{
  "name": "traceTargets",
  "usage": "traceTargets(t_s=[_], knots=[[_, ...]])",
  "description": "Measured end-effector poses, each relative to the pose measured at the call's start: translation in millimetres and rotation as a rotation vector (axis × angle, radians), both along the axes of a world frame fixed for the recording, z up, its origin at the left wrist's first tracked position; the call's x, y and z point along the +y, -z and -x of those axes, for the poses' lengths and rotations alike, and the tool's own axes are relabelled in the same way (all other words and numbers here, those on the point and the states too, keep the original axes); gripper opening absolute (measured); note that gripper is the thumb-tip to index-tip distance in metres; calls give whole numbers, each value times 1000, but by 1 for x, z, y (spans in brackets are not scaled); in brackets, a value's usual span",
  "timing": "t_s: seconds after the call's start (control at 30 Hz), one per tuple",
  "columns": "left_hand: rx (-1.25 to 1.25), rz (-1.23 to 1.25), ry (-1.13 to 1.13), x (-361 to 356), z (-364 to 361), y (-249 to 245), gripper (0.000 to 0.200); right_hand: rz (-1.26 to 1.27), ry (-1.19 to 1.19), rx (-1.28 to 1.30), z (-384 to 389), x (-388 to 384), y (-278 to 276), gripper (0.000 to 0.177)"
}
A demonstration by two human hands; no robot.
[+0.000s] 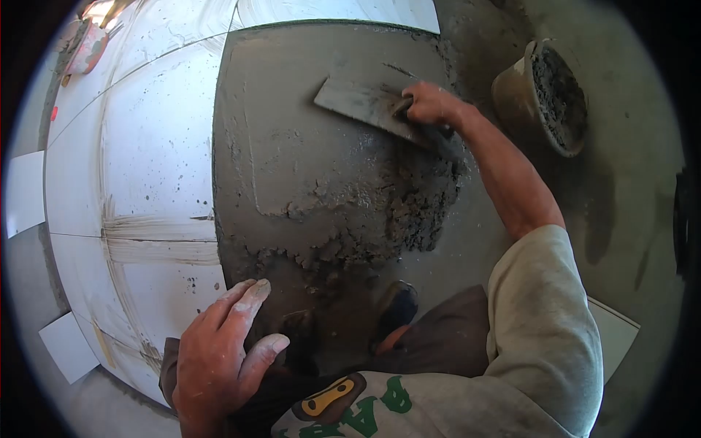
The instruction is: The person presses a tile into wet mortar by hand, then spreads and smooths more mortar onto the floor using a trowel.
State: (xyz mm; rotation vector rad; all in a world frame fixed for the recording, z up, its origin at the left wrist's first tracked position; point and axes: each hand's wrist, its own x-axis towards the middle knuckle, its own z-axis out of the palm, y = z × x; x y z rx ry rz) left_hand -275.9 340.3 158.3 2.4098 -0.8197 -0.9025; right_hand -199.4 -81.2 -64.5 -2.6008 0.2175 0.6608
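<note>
Trowel lies on wet mortar, handle gripped inside curled right fingers; left fingers splayed, empty.

Floor count: tools, tiles, hands.
One trowel, one bucket and one spread of mortar. Four laid white tiles can be made out, plus three loose tile pieces at the edges. There is one shoe and two hands, the left hand and the right hand.

right hand grips trowel | mortar bed (wet) | bucket near
</note>
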Motion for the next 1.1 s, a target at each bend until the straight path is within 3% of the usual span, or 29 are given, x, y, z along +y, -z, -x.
traceTargets(t_s=[0.13, 0.33, 0.57, 0.67, 0.73, 0.87, 0.93, 1.1], knots=[[7, 19, 0, -4, -15, 16, 50, -19, -112, 113, 47, 26, -6, 34], [-91, 12, 29, -11, -30, 37, 46, -22, -23, 162, 94, 59, -14, 35], [-15, -11, 85, -12, -22, 29, 46, 41, 23, 205, 169, 107, -18, 25], [-4, 4, 88, -11, -17, 21, 47, 48, -5, 146, 205, 118, -23, 35], [2, 15, 84, -7, -15, 19, 47, 71, -2, -70, 218, 123, -35, 44], [-13, 54, 130, -2, -12, 19, 48, 247, -114, -263, 235, 116, -2, 43], [-4, 46, 133, -4, -15, 23, 48, 348, -152, -478, 213, 98, 16, 38], [21, -6, 103, -8, -21, 34, 48, 396, -91, -476, 164, 65, 25, 38]])
